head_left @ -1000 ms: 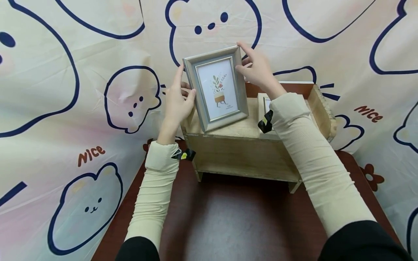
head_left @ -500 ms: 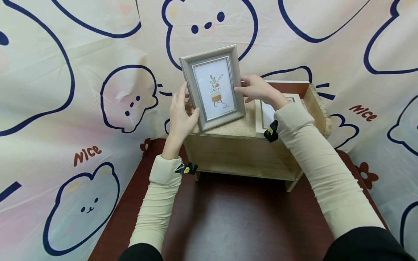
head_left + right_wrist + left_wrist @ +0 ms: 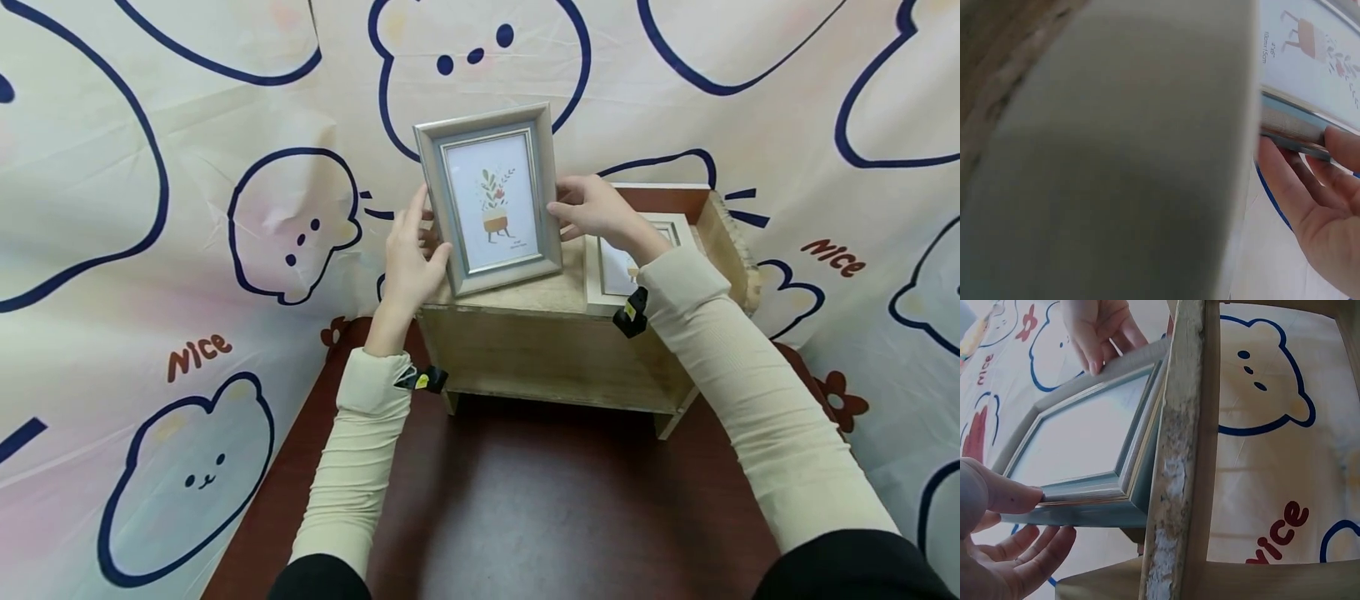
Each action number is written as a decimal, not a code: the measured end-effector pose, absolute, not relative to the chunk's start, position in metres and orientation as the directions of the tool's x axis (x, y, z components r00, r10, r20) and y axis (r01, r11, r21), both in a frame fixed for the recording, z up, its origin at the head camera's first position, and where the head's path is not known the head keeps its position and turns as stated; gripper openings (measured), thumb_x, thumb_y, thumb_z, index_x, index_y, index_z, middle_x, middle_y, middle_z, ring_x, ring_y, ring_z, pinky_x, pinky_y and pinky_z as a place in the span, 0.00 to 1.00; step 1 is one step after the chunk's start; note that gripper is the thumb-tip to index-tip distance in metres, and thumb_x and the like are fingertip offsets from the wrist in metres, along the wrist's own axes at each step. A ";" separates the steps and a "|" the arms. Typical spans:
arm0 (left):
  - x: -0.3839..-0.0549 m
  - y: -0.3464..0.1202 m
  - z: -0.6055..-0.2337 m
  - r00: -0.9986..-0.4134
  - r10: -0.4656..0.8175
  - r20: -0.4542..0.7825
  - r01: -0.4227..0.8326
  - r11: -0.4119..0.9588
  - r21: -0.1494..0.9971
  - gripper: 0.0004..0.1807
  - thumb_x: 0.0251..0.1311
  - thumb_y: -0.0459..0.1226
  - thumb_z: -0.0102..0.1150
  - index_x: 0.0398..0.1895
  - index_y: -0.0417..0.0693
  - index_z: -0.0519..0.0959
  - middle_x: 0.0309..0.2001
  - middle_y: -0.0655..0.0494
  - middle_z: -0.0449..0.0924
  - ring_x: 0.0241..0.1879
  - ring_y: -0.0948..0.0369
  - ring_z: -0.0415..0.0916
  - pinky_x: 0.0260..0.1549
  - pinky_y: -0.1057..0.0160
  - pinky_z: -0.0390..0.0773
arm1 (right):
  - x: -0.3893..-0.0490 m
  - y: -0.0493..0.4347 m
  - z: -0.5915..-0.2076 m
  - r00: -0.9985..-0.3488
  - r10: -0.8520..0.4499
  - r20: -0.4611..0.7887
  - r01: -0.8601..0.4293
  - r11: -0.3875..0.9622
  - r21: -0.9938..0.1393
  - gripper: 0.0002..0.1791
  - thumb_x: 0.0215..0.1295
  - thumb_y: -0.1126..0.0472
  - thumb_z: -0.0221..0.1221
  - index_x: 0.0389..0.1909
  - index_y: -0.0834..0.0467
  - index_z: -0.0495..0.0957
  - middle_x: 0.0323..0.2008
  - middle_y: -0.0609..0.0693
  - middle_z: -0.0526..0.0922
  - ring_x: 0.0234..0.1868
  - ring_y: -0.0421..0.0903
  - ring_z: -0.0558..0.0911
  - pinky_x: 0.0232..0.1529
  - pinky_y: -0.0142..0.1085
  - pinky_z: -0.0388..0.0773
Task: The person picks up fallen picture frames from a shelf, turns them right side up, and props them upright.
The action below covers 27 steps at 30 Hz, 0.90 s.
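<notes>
The writing that could be read came first from the print inside the grey-silver picture frame; seen from the right wrist, it bore "10cmx15cm" sideways, with a shorter line beside it that looked like "4x6"; from the head the same lettering was too small to make out, below a drawing of a leafy plant in a legged pot; the backdrop cloth carried "nice" in red-brown letters on both sides of the head view, among navy bear outlines and red-brown flowers

The left hand gripped the frame by its left side, thumb towards the front and the other fingers bent behind, so that it was parted only by the frame's thickness; the right hand pinched the opposite side, thumb on the front edge and fingers curled to the rear; between them the frame stood roughly upright at the left part of the wooden shelf, face towards the head camera, top leaning left; whether its lower edge bore on the shelf could not be told

A cream frame lay face up on the shelf to the right, partly covered by the right forearm; the shelf stood on a dark red-brown worktop; each cream sleeve had a small black device at the wrist, marked with yellow
</notes>
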<state>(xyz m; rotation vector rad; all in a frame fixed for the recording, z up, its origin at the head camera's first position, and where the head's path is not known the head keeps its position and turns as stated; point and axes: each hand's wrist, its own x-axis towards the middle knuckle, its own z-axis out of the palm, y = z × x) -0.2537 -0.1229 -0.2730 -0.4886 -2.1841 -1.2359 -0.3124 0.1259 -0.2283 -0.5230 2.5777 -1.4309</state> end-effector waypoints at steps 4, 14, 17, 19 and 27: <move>-0.259 -0.127 -0.273 -0.772 0.052 0.634 0.567 0.509 0.648 0.39 0.50 0.21 0.54 0.68 0.43 0.55 0.49 0.38 0.67 0.39 0.50 0.74 0.37 0.59 0.77 | -0.308 0.125 -0.230 -0.934 -0.354 0.045 -0.220 0.472 -0.854 0.23 0.68 0.63 0.47 0.63 0.62 0.62 0.51 0.62 0.73 0.47 0.54 0.77 0.40 0.36 0.77; -0.270 -0.134 -0.270 -0.796 0.102 0.597 0.556 0.516 0.652 0.40 0.52 0.21 0.54 0.69 0.45 0.54 0.51 0.39 0.67 0.41 0.49 0.74 0.39 0.59 0.77 | -0.298 0.124 -0.236 -0.947 -0.307 0.099 -0.233 0.437 -0.869 0.23 0.66 0.62 0.50 0.62 0.62 0.64 0.47 0.60 0.75 0.41 0.51 0.78 0.37 0.35 0.78; -0.272 -0.137 -0.269 -0.804 0.113 0.584 0.549 0.518 0.656 0.40 0.52 0.21 0.54 0.69 0.45 0.53 0.52 0.40 0.67 0.42 0.49 0.74 0.41 0.59 0.76 | -0.296 0.124 -0.238 -0.951 -0.290 0.106 -0.226 0.420 -0.879 0.22 0.66 0.62 0.51 0.60 0.62 0.65 0.45 0.60 0.75 0.39 0.50 0.79 0.36 0.35 0.79; -0.274 -0.138 -0.269 -0.803 0.122 0.583 0.553 0.516 0.654 0.40 0.52 0.21 0.53 0.69 0.45 0.53 0.52 0.39 0.67 0.42 0.49 0.74 0.41 0.59 0.76 | -0.294 0.124 -0.239 -0.955 -0.279 0.103 -0.216 0.414 -0.884 0.22 0.65 0.62 0.52 0.59 0.63 0.66 0.45 0.60 0.75 0.38 0.49 0.79 0.35 0.36 0.79; -0.277 -0.140 -0.268 -0.813 0.148 0.563 0.550 0.512 0.660 0.40 0.53 0.20 0.52 0.70 0.46 0.52 0.53 0.41 0.67 0.43 0.50 0.74 0.42 0.61 0.76 | -0.287 0.122 -0.242 -0.964 -0.248 0.099 -0.194 0.397 -0.897 0.22 0.64 0.61 0.54 0.57 0.65 0.66 0.44 0.61 0.75 0.38 0.49 0.79 0.35 0.36 0.79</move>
